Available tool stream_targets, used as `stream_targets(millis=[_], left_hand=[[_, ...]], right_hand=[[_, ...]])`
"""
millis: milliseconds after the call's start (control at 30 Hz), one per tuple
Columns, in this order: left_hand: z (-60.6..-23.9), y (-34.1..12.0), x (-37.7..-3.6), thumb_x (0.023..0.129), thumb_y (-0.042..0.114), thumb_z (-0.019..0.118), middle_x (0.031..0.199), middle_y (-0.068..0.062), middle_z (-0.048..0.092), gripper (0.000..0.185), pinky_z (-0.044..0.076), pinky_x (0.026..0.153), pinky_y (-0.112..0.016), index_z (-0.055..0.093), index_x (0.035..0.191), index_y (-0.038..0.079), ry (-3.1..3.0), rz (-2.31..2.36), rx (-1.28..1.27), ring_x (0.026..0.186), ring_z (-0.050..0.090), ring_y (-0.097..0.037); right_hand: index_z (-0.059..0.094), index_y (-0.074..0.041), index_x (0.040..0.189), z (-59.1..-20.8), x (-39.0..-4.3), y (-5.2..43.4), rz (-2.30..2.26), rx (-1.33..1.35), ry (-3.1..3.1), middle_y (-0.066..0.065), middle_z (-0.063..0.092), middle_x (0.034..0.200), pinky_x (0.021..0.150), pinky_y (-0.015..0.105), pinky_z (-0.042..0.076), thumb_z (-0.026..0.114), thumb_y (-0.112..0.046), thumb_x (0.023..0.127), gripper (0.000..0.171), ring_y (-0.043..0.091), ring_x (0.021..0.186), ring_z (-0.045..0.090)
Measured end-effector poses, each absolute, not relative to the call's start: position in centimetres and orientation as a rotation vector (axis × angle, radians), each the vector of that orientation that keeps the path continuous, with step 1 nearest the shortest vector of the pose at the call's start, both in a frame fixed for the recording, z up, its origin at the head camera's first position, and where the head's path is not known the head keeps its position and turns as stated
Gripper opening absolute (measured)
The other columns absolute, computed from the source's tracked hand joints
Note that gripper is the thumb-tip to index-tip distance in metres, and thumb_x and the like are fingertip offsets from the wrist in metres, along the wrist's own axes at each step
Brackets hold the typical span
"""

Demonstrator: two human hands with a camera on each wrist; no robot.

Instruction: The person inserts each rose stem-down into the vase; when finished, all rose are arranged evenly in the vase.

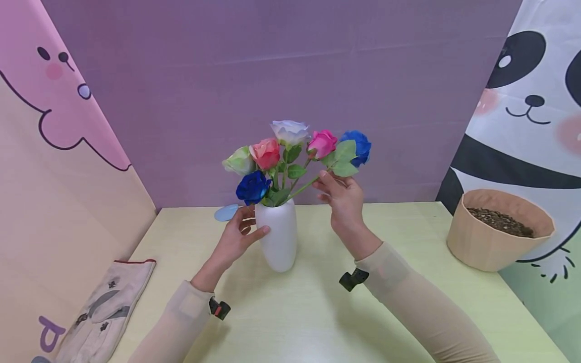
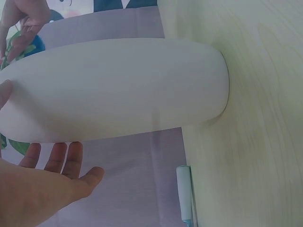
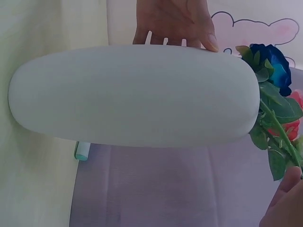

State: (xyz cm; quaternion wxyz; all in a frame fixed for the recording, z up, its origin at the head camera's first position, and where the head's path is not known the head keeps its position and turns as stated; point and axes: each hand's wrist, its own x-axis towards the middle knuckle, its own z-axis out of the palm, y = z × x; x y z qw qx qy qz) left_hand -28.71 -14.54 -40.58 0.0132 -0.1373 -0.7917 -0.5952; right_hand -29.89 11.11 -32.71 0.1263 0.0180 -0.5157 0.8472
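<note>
A white vase [image 1: 277,237] stands upright on the table, filled with artificial roses. My left hand [image 1: 235,236] steadies it from the left side, the thumb in front and the other fingers around the back. My right hand [image 1: 347,201] pinches the green stem [image 1: 303,187] of a blue rose [image 1: 361,147] that leans out to the right. In the vase are also a pink rose [image 1: 323,144], a white rose [image 1: 290,132], a coral rose [image 1: 265,153], a pale green rose [image 1: 239,161] and a dark blue rose [image 1: 253,187]. The right wrist view shows the stem's leaves [image 3: 279,101] at the vase mouth.
A light blue object [image 1: 226,213] of unclear kind lies behind my left hand near the back edge. Folded grey cloth gloves [image 1: 106,312] lie at the left. At the right stands a tan pot [image 1: 481,247] holding dark soil. A purple backdrop [image 1: 290,60] closes off the back.
</note>
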Motion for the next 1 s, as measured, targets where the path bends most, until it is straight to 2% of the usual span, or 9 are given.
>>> stream_targets(millis=[367, 567, 667, 800, 1000], left_hand=[[-40.6, -14.5, -28.8, 0.091, 0.032, 0.075, 0.146, -0.011, 0.047, 0.07, 0.031, 0.12, -0.059, 0.037, 0.146, 0.011, -2.476, -1.861, -0.409, 0.136, 0.048, -0.034], [-40.5, -14.4, -28.7, 0.09, 0.033, 0.075, 0.146, -0.011, 0.047, 0.071, 0.031, 0.12, -0.059, 0.037, 0.146, 0.011, -2.479, -1.857, -0.407, 0.136, 0.048, -0.035], [-40.5, -14.5, -28.8, 0.09, 0.033, 0.075, 0.146, -0.012, 0.047, 0.071, 0.031, 0.12, -0.059, 0.037, 0.146, 0.011, -2.478, -1.853, -0.408, 0.136, 0.048, -0.035], [-40.5, -14.5, -28.7, 0.091, 0.033, 0.075, 0.146, -0.012, 0.047, 0.071, 0.033, 0.119, -0.058, 0.037, 0.146, 0.011, -2.483, -1.84, -0.412, 0.136, 0.049, -0.035], [-40.4, -14.4, -28.7, 0.091, 0.033, 0.074, 0.145, -0.013, 0.048, 0.07, 0.033, 0.119, -0.059, 0.037, 0.146, 0.011, -2.483, -1.839, -0.414, 0.135, 0.049, -0.036]], right_hand=[[0.067, -0.004, 0.115, -33.4, -29.5, 10.1, 2.358, 0.162, -1.684, -0.008, 0.076, 0.085, 0.073, 0.028, 0.061, 0.077, -0.025, 0.089, 0.035, 0.007, 0.08, 0.074], [0.07, -0.011, 0.11, -33.4, -29.8, 9.6, 2.353, 0.162, -1.752, -0.009, 0.076, 0.088, 0.073, 0.028, 0.061, 0.076, -0.026, 0.09, 0.026, 0.007, 0.083, 0.075], [0.07, -0.011, 0.11, -33.5, -30.2, 9.3, 2.378, 0.151, -1.784, -0.009, 0.076, 0.089, 0.071, 0.026, 0.061, 0.075, -0.025, 0.091, 0.025, 0.007, 0.084, 0.075], [0.071, -0.008, 0.117, -33.7, -30.7, 8.9, 2.401, 0.104, -1.839, -0.008, 0.076, 0.089, 0.068, 0.024, 0.059, 0.075, -0.028, 0.09, 0.034, 0.007, 0.083, 0.074], [0.072, -0.008, 0.121, -33.9, -30.8, 8.2, 2.33, 0.056, -1.949, -0.011, 0.074, 0.087, 0.059, 0.021, 0.054, 0.073, -0.03, 0.092, 0.036, 0.007, 0.077, 0.071]])
